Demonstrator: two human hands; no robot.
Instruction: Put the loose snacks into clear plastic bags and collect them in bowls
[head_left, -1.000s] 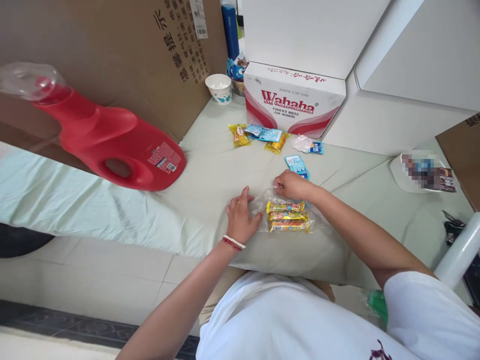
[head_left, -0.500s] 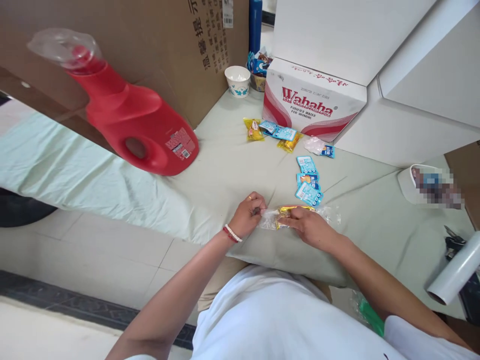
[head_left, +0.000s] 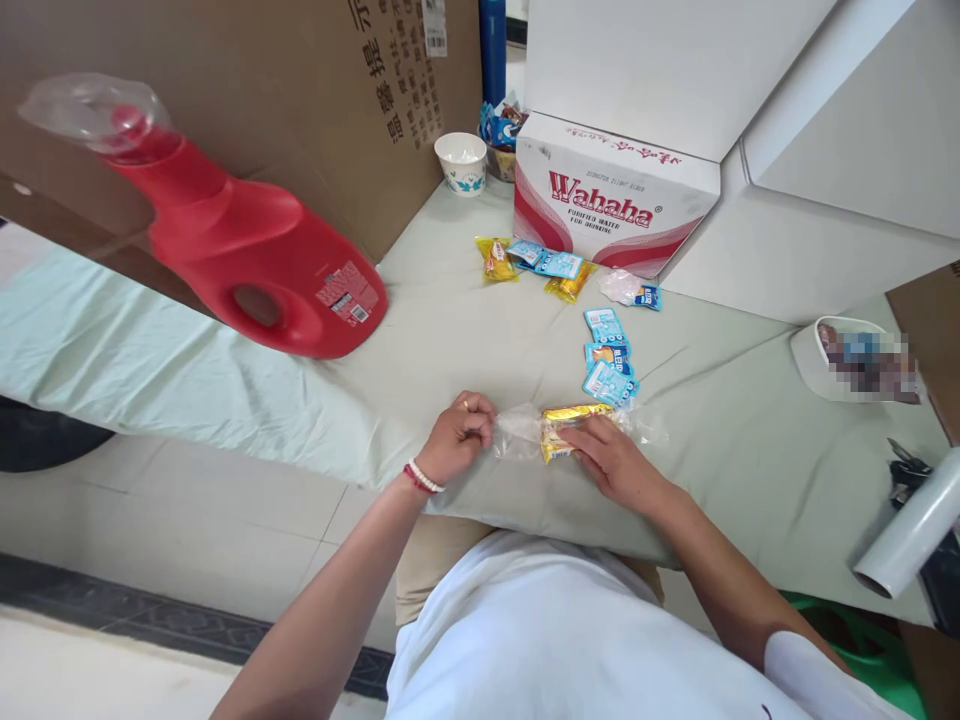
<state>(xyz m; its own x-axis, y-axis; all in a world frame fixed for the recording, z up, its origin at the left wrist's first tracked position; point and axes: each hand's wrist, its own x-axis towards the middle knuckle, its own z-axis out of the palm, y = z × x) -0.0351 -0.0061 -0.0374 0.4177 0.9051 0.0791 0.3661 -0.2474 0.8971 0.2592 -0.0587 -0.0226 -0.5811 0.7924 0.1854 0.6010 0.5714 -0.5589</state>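
Note:
On the pale green cloth near the table's front edge lies a yellow snack packet (head_left: 555, 440) in clear plastic wrap (head_left: 517, 432). My left hand (head_left: 459, 437) is closed in a pinch on the wrap's left end. My right hand (head_left: 613, 462) lies over the packet, its fingers holding it down against the table. More of the wrap sticks out past the right side of that hand. Just beyond the packet are several blue sachets (head_left: 609, 350), partly overlapping.
Farther back are yellow packets (head_left: 495, 260) and a Wahaha box (head_left: 615, 195). A paper cup (head_left: 461, 165) stands beside it. A large red bottle (head_left: 277, 260) is at left. At right are a white tub (head_left: 806, 365) and a white roll (head_left: 911, 530).
My left hand has moved left, drawing the wrap's end out from the packet. My right hand stays on the packet, more of which shows. The view has shifted slightly.

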